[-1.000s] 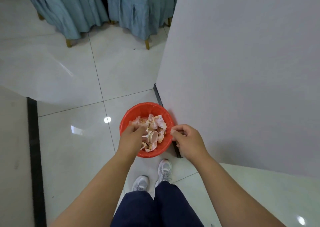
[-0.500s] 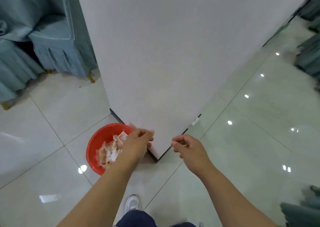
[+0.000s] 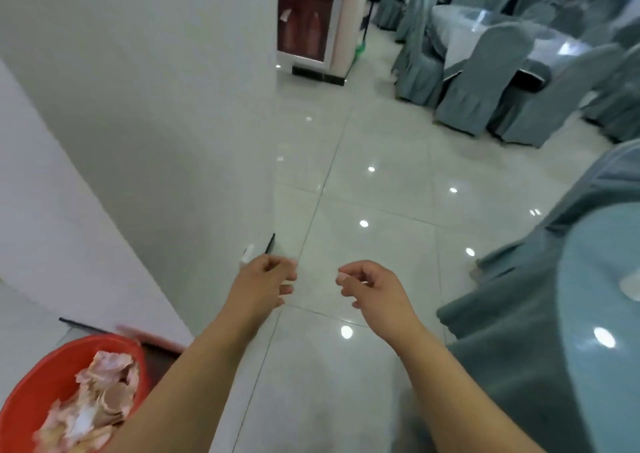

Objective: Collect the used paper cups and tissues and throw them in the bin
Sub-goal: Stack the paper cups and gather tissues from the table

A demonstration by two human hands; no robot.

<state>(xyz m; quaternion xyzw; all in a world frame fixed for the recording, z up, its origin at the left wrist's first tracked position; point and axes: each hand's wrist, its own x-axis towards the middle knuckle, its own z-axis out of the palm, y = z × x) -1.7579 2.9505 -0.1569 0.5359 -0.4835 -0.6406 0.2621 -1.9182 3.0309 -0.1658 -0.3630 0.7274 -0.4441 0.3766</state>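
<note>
Bin (image 3: 40, 385) now lower left, mouth up, left hand (image 3: 259, 286), right hand (image 3: 375, 291) empty

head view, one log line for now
left hand empty | right hand empty | red bin holds tissues and cups | hands away from bin

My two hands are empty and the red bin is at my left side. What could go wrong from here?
1. The red bin looks quite full of tissues; more waste might spill over its rim.
2. The chair covers hang down to the glossy floor; a foot might catch one, or slip, while walking between them.
</note>
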